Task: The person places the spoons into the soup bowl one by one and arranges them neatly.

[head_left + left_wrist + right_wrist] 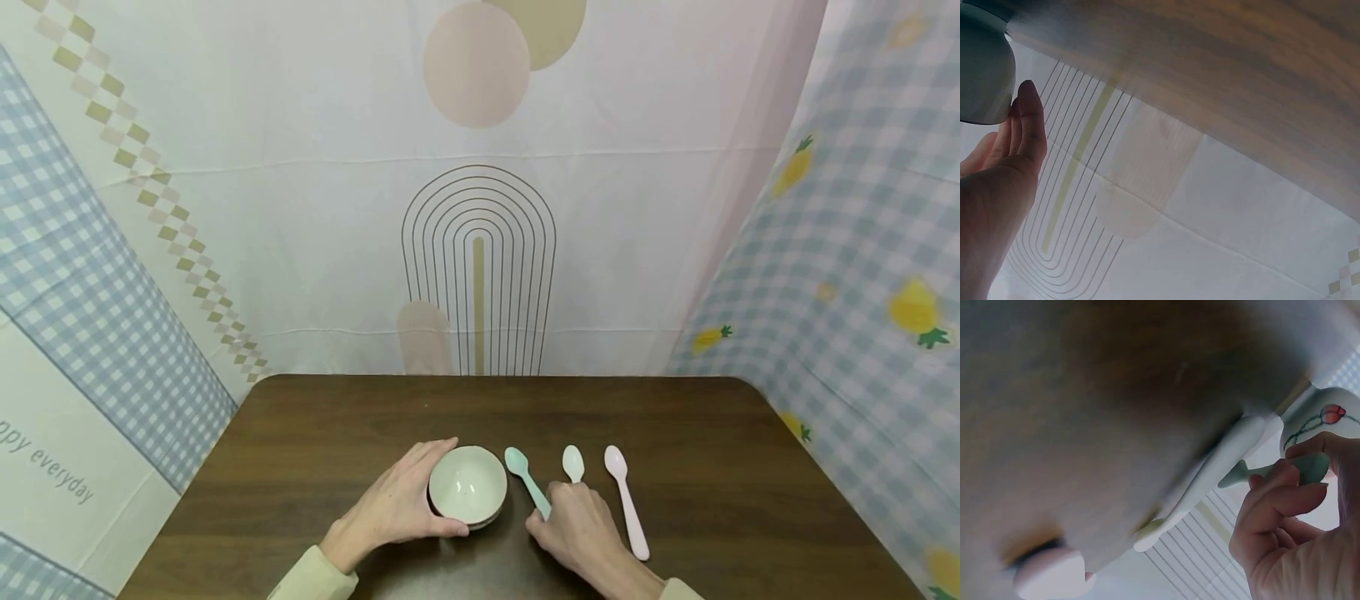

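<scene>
Spreading across the lower part of the head view, the dark wooden counter (675,433) carries everything. Near its front edge sits a pale bowl (468,485), cupped from the side by the left hand (397,504), its grip curled around the rim. Just beside the bowl, the right hand (577,525) pinches the handle of the green spoon (525,477). A white spoon (573,462) and pink spoon (626,500) lie alongside, untouched.

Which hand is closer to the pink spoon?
The right hand. It sits just left of the pink spoon, its fingers pinching the green spoon. The left hand is farther away, holding the bowl on the other side.
</scene>
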`<state>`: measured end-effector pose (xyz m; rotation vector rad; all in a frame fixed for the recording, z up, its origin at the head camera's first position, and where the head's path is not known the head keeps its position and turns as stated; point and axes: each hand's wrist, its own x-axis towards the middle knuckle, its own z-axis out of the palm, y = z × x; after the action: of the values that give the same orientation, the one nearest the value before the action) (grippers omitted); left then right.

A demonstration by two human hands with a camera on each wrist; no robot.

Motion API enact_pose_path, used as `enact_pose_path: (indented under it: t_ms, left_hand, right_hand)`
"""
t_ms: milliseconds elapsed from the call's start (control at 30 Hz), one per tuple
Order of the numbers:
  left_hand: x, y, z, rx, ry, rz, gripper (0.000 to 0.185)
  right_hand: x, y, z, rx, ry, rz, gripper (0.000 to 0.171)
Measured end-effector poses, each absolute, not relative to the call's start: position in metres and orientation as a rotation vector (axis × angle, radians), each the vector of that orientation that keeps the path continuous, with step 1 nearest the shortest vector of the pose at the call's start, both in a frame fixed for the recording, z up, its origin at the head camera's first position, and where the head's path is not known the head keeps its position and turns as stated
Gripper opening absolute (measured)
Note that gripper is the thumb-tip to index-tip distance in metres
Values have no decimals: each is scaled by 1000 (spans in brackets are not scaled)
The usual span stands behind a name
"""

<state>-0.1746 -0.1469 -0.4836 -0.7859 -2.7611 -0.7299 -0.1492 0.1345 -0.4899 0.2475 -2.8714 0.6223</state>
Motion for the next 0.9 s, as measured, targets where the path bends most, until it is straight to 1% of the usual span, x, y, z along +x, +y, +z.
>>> enact_pose_path:
  t_ms: [233, 433, 567, 800, 900]
  left_hand:
    - [-175, -147, -485, -787, -2761, -720, 111]
    - [-174, -146, -487, -800, -2763, -717, 110]
    - [-173, -147, -488, -800, -2762, -708, 111]
    - [-174, -147, -486, -796, -2755, -708, 111]
    - [-175, -147, -485, -796, -2753, -707, 111]
  right_hand:
    - [-156, 140, -485, 200, -2835, 999, 8]
    - [-160, 145, -486, 106, -2824, 1206, 8]
    - [-160, 148, -487, 87, -2811, 1221, 9]
    - [-161, 151, -487, 64, -2797, 1239, 4]
    - [-163, 153, -487, 36, -2808, 1258, 7]
